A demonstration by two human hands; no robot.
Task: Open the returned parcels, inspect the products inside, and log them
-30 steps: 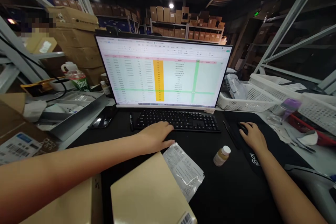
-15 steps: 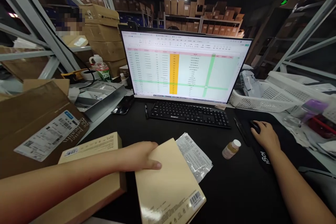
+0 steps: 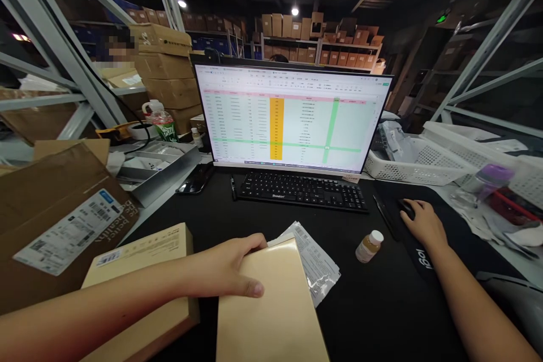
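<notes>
My left hand (image 3: 237,268) grips the far-left corner of a pale gold box (image 3: 271,317), thumb on its upper face and fingers out of sight behind it. Partly under that box lies a silver printed packet (image 3: 316,263). A second gold box (image 3: 139,271) rests to the left, beneath my left forearm. My right hand (image 3: 426,226) is curled over a black computer mouse (image 3: 407,209) on a dark mouse pad (image 3: 456,243). Between the held box and the mouse pad stands a small bottle (image 3: 369,247) with a white cap and brownish contents.
A monitor (image 3: 297,119) showing a spreadsheet stands behind a black keyboard (image 3: 301,189). To the left are an opened brown carton (image 3: 51,203), a phone (image 3: 195,179) and a grey tray (image 3: 169,172). White plastic baskets (image 3: 418,164) line the right. Another person is at the back left.
The held box has tilted and shifted nearer to me, its barcode end now out of frame. My right hand stays on the mouse. The view has shifted slightly.
</notes>
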